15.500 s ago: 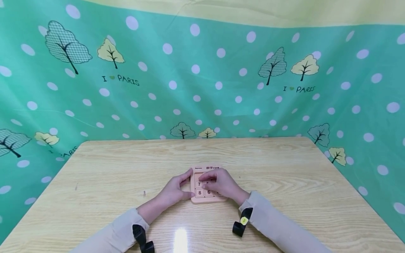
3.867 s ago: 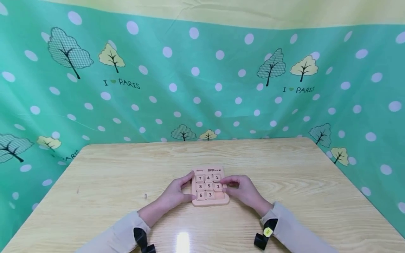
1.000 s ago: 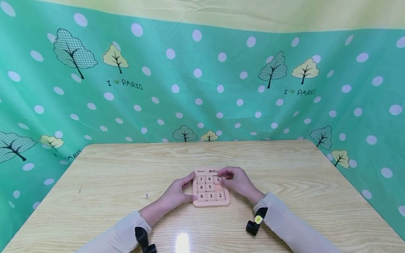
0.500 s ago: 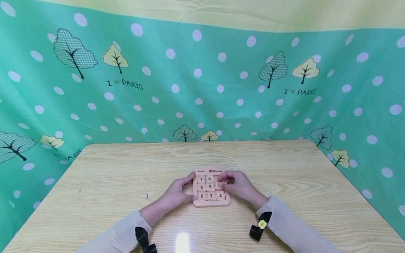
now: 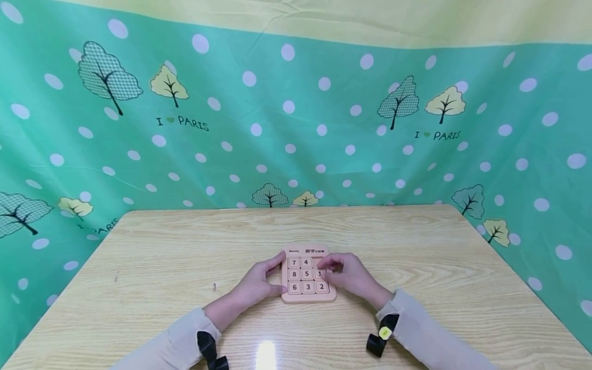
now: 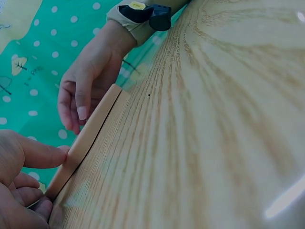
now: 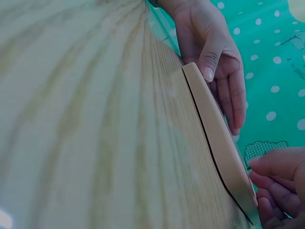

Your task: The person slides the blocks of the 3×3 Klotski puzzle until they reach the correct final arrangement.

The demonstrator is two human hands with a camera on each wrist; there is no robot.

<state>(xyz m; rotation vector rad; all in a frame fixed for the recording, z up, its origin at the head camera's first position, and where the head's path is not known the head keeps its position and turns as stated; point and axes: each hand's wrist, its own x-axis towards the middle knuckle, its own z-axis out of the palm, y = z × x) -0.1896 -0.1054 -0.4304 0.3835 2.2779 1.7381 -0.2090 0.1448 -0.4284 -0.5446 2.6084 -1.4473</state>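
beyond the number board (image 5: pixel 309 299), we see a green polka-dotted cloth (image 5: pixel 259 108) printed with trees. on the board's near side are pale sleeves (image 5: pixel 180 334) with black straps (image 5: pixel 387 324) at the cuffs, and a bright glare (image 5: pixel 265 354). the right hand (image 5: pixel 353 275) stands in the way over the board's right side. the board is peach-coloured and round-cornered, filled with square numbered tiles, and lies flat on the table (image 5: pixel 185 246), whose pale wood grain is streaky. we see the left hand (image 5: pixel 254 280) clamped on the board's left edge; the right thumb and forefinger, bent and apart, are at the tile marked 1 (image 5: pixel 318 274). the right hand partly hides that tile, and we cannot tell how firmly it touches. the wrist views show us only the board's side, and its small heading is hard to make out.
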